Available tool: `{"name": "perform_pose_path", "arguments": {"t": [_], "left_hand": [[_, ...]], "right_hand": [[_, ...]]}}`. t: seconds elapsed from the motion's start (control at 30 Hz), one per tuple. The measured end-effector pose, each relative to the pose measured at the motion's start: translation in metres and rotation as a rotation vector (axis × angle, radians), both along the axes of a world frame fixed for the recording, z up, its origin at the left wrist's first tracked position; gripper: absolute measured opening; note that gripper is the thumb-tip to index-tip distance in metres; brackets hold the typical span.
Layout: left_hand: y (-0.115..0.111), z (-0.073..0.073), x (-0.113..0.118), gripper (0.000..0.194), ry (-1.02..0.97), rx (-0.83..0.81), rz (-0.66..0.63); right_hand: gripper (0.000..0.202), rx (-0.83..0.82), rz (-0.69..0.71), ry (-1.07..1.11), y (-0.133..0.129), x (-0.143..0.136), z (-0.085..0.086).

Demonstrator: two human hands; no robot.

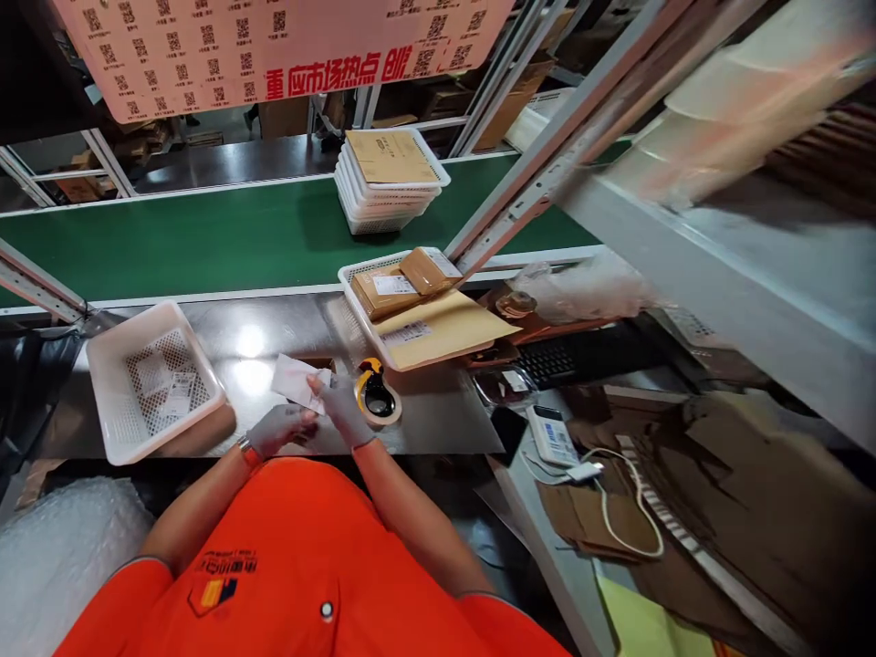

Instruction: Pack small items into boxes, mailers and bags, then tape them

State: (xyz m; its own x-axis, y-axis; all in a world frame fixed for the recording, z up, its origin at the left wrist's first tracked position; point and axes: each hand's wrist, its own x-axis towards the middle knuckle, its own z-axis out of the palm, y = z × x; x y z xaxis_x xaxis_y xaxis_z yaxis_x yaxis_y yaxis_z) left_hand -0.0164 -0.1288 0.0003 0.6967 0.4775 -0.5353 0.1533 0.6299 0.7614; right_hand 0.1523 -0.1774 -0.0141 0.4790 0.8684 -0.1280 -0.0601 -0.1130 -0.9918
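A white paper slip (293, 378) with faint printing is held above the metal bench. My right hand (344, 411), in a grey glove, pinches its right side between thumb and fingers. My left hand (279, 429), gloved too, is closed at its lower edge, its fingertips partly hidden. Part of a small brown box (321, 363) shows behind the slip. Just right of my right hand lies a yellow and black tape dispenser (375, 394) with a roll of tape. To the left, a white basket (212, 401) holds a few labelled clear packets (179, 394).
Another white basket (350, 285), loaded with boxes (393, 285) and a yellow envelope (455, 326), stands at the bench's back right. Behind runs a green conveyor (225, 233) with stacked baskets (390, 205). A metal post (510, 224) slants across the right. Cardboard (766, 493) and a keyboard (554, 362) lie right.
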Motion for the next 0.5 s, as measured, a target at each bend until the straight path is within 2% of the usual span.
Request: {"name": "perform_pose_path", "arguments": {"t": [0.07,0.17,0.23,0.3,0.37,0.43,0.5], "left_hand": [[0.006,0.013,-0.009,0.039,0.022,0.226,-0.111],[0.021,0.032,-0.009,0.03,0.04,0.743,-0.007],[0.031,0.037,-0.001,0.032,0.047,0.943,0.034],[0.037,0.037,0.008,0.028,0.068,0.967,-0.054],[0.039,0.034,0.014,0.022,0.099,0.882,-0.151],[0.036,0.031,0.017,0.025,0.106,0.804,-0.151],[0.033,0.03,0.017,0.029,0.087,0.766,-0.083]], "right_hand": [[0.049,-0.036,0.074,-0.055,-0.006,0.018,0.011],[0.048,-0.072,0.301,-0.169,-0.016,0.034,0.033],[0.05,-0.056,0.436,-0.2,-0.019,0.037,0.046],[0.05,-0.043,0.526,-0.207,-0.02,0.038,0.055],[0.045,-0.064,0.574,-0.209,-0.021,0.04,0.058],[0.042,-0.08,0.573,-0.217,-0.022,0.041,0.058],[0.041,-0.047,0.48,-0.252,-0.025,0.041,0.055]]}}
